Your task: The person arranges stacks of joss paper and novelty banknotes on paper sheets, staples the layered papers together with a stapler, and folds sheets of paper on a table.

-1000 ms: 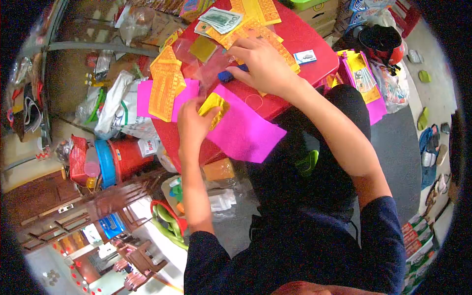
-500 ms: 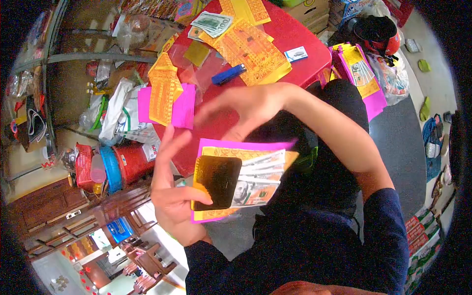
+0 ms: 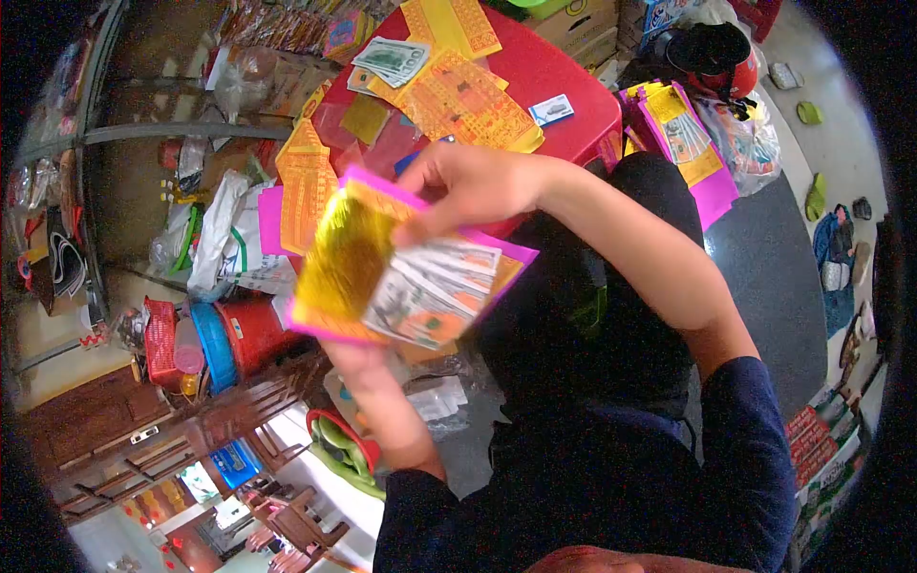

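A layered bundle of joss paper (image 3: 315, 277) is between my hands: pink and orange-printed sheets, a shiny gold foil sheet and several fanned dollar-style notes (image 3: 435, 296). My right hand (image 3: 468, 191) pinches its upper edge, thumb on the front, slightly blurred. From below, my left hand (image 3: 355, 358) holds the bundle at its lower edge, its fingers hidden behind the paper. Beyond it on the red table (image 3: 583, 86) lie orange-printed sheets (image 3: 468, 100) and a pile of notes (image 3: 392, 59). A blue object (image 3: 409, 162), possibly a stapler, is mostly covered by my right hand.
A small blue-and-white box (image 3: 551, 110) lies near the table's right edge. Finished-looking pink bundles (image 3: 683, 134) are stacked to the right beside a plastic bag (image 3: 750, 153). Pink sheets (image 3: 271, 220) under orange ones lie at the left. Red and blue tubs (image 3: 215, 344) stand below them.
The bundle has moved up and left and tilted, its gold sheet now catching the light. My right hand has come onto its upper edge; my left thumb no longer shows on its front.
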Motion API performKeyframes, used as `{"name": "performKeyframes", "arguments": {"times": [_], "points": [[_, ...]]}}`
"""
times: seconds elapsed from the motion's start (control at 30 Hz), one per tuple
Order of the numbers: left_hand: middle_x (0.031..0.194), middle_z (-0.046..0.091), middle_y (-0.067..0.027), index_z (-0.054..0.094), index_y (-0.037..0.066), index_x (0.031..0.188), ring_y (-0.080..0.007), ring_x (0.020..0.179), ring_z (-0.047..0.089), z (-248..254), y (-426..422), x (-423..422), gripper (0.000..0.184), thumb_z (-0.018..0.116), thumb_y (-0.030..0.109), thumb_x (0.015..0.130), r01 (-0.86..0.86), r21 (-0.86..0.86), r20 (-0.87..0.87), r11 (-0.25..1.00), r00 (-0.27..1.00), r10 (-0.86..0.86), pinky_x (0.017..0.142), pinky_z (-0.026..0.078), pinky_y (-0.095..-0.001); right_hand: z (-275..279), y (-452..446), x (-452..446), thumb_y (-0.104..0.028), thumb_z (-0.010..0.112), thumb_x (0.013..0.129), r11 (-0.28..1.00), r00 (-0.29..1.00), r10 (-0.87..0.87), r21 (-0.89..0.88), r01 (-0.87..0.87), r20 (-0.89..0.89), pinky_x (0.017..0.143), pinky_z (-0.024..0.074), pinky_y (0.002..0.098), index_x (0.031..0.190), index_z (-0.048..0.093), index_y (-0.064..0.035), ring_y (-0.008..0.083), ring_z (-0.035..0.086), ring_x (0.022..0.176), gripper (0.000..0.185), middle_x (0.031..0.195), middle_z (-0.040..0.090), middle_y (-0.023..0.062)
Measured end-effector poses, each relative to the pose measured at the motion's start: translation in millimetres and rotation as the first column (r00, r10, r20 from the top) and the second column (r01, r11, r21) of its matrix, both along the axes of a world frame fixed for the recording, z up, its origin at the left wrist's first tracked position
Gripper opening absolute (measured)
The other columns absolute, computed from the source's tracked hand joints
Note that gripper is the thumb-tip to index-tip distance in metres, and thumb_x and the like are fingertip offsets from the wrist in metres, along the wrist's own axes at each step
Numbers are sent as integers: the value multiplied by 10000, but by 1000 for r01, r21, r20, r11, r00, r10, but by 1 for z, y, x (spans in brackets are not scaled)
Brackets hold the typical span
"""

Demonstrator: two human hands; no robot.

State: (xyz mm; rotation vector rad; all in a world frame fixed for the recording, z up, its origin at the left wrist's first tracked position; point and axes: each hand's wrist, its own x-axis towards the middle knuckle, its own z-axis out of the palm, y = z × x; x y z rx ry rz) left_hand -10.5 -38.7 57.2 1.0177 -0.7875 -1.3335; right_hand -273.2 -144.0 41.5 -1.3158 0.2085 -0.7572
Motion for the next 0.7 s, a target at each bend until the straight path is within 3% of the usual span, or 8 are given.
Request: {"name": "performKeyframes", "arguments": {"times": [0.03, 0.1, 0.23, 0.3, 0.37, 0.4, 0.5, 0.7], "points": [[1563, 464, -121, 341, 80, 1586, -327, 1408, 481, 3, 2, -19, 735, 430, 568, 1044, -99, 52, -60, 994, 993, 102, 1191, 361, -526, 0, -2, 0, -188, 754, 958, 997, 998, -67, 35, 67, 10, 770, 533, 249, 1074, 749, 17, 40, 640, 857, 236, 939, 754, 3], [1581, 449, -108, 384, 76, 1567, -320, 1427, 458, -21, 12, -11, 676, 441, 513, 1054, 172, -127, -338, 977, 919, -205, 1211, 313, -547, 0, -8, -1, -200, 754, 958, 975, 979, -201, 105, 197, 23, 781, 534, 242, 1084, 749, 13, 39, 641, 858, 248, 939, 754, 1], [1341, 625, -88, 564, 18, 1365, -212, 1258, 578, -67, 38, -20, 463, 721, 126, 944, 139, 21, 383, 990, 914, -136, 1092, 444, -414, -6, -19, -3, -250, 752, 959, 905, 943, -320, 267, 332, -91, 773, 548, 248, 1116, 750, -15, 50, 663, 836, 283, 973, 756, 15], [1064, 714, -32, 687, 18, 1130, -103, 947, 643, -68, 42, -43, 254, 780, 136, 925, 64, 112, 411, 992, 906, -105, 852, 506, -278, -8, -21, -4, -268, 740, 963, 853, 893, -437, 265, 450, -112, 744, 544, 247, 1120, 751, -24, 54, 669, 811, 290, 958, 751, 14], [997, 722, -19, 691, 23, 1079, -79, 877, 643, -74, 51, -55, 182, 759, 127, 945, 113, 126, 467, 986, 870, -159, 772, 500, -243, -6, -22, -7, -272, 733, 966, 784, 819, -559, 239, 574, -132, 732, 540, 244, 1129, 747, -22, 51, 666, 803, 299, 943, 747, 11], [983, 727, -59, 682, 6, 1041, -119, 817, 679, -77, 53, -67, 135, 719, 118, 976, 94, 96, 415, 991, 901, -125, 715, 523, -258, -9, -26, -8, -266, 731, 934, 738, 758, -631, 174, 652, -163, 752, 569, 316, 1142, 763, -36, 109, 698, 819, 312, 880, 754, 48], [973, 736, -107, 678, -26, 1052, -180, 746, 713, -67, 61, -84, 174, 677, 143, 1009, 209, 269, 230, 940, 934, -273, 660, 553, -287, -10, -33, -16, -274, 727, 937, 674, 681, -719, 98, 732, -138, 771, 565, 316, 1141, 761, -23, 104, 696, 826, 326, 876, 754, 44], [853, 731, -153, 676, -38, 1117, -231, 653, 707, -82, 71, -95, 274, 612, 220, 1050, 222, 192, 471, 956, 834, -288, 611, 573, -338, 18, -36, -67, -323, 713, 960, 469, 468, -883, 100, 877, 40, 696, 536, 303, 1040, 751, 2, 81, 648, 741, 337, 828, 732, 19]]}}
